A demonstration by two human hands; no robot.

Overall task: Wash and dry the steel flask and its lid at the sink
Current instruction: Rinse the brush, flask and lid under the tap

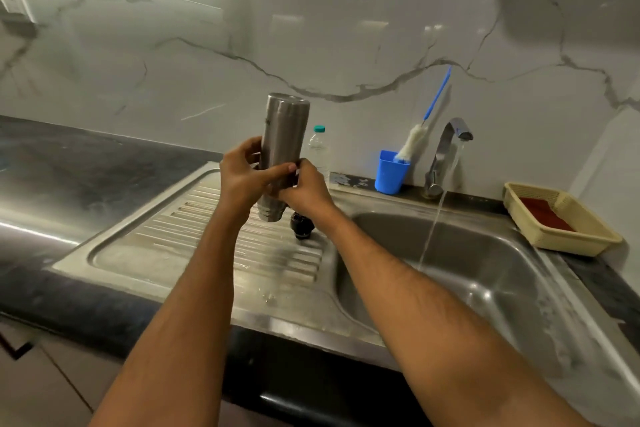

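Note:
The steel flask (282, 135) is held upside down above the ribbed drainboard (207, 236), its mouth pointing down. My left hand (242, 177) grips its lower body from the left, thumb across the front. My right hand (304, 187) holds the same part from the right. The black lid (302, 225) stands on the drainboard just below my right hand, apart from the flask.
The tap (446, 152) runs a thin stream into the steel sink basin (485, 270). A blue cup (391, 172) holds a blue-handled bottle brush (415, 140). A clear plastic bottle (318, 149) stands behind the flask. A beige basket (561, 218) with a red cloth sits at right.

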